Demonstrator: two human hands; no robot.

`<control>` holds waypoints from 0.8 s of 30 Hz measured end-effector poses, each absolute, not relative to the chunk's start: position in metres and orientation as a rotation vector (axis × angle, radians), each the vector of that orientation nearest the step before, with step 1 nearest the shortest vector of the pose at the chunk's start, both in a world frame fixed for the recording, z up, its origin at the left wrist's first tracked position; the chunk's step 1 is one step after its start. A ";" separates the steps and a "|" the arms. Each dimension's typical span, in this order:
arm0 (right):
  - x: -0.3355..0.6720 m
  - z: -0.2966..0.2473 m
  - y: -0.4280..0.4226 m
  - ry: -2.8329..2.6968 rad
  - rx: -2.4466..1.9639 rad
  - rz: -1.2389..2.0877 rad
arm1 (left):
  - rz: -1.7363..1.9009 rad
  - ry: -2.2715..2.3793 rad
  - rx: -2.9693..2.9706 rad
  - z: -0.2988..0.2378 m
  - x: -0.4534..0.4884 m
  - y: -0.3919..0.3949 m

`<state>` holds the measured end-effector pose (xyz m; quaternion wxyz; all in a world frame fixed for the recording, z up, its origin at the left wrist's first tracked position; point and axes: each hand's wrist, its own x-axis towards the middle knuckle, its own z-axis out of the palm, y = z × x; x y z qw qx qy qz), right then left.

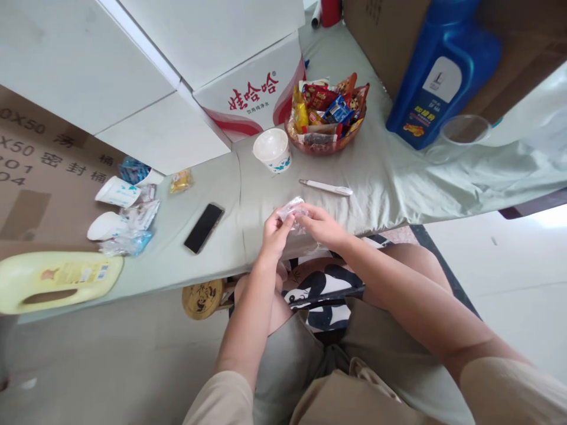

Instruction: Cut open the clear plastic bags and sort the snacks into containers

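From here I see the left hand (pixel 275 231) and right hand (pixel 324 225) both pinching a crumpled clear wrapper (pixel 291 206) over the near edge of the table (pixel 239 227). Too hard a tug might split the film suddenly, dropping anything inside towards the lap (pixel 290 366) at six o'clock; a hand jerking loose towards eleven o'clock could tip the paper cup (pixel 273 154).
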<state>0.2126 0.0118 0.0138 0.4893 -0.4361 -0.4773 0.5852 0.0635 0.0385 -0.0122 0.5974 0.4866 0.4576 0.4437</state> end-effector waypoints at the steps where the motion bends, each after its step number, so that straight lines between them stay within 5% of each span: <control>1: 0.212 0.015 0.012 -1.152 -1.069 1.462 | 1.065 1.117 1.105 -0.013 0.062 0.040; 7: 0.226 0.014 0.017 -1.138 -1.349 1.423 | 1.428 1.411 0.997 0.003 0.045 0.075; 12: 0.227 0.013 0.023 -1.235 -1.305 1.416 | 1.350 1.547 1.400 0.055 0.054 0.136; 19: 0.231 0.024 0.028 -1.383 -1.383 1.339 | 0.552 1.679 2.578 0.113 0.108 0.223; 24: 0.237 0.027 0.029 -1.412 -1.387 1.327 | -0.110 1.437 2.501 0.110 0.115 0.248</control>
